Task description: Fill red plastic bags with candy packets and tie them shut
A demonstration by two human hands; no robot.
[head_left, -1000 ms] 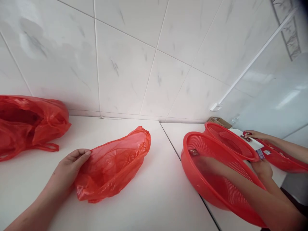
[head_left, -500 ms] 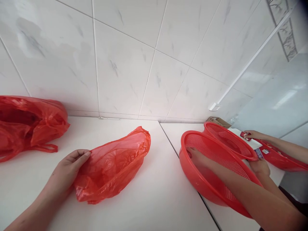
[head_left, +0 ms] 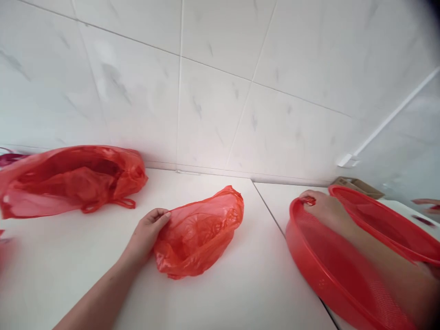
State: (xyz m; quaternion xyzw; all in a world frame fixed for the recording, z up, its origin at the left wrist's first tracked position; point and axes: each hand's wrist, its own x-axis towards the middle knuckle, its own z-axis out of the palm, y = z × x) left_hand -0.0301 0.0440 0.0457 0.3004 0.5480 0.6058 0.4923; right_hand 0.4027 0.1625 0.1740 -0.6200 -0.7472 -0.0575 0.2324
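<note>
My left hand [head_left: 147,231] pinches the near left edge of an open red plastic bag [head_left: 202,229] lying on the white table. The bag's mouth gapes and its film is crumpled; I make out no contents. At the far left rim of a red perforated basket [head_left: 321,275], my right hand [head_left: 321,206] has its fingers closed around a small shiny red item [head_left: 309,200], mostly hidden by the fingers. My right forearm crosses over the basket, whose visible inside shows only red plastic.
A larger red plastic bag [head_left: 17,208] stands open at the left by the tiled wall. Behind the near basket is a second red basket [head_left: 374,220], with a cardboard box [head_left: 357,185] beyond it. At the right edge shows another person's hand [head_left: 426,201].
The view has turned left, shifting everything rightward. My right hand has risen from inside the basket to its rim with the small red item. My left hand keeps its hold on the bag.
</note>
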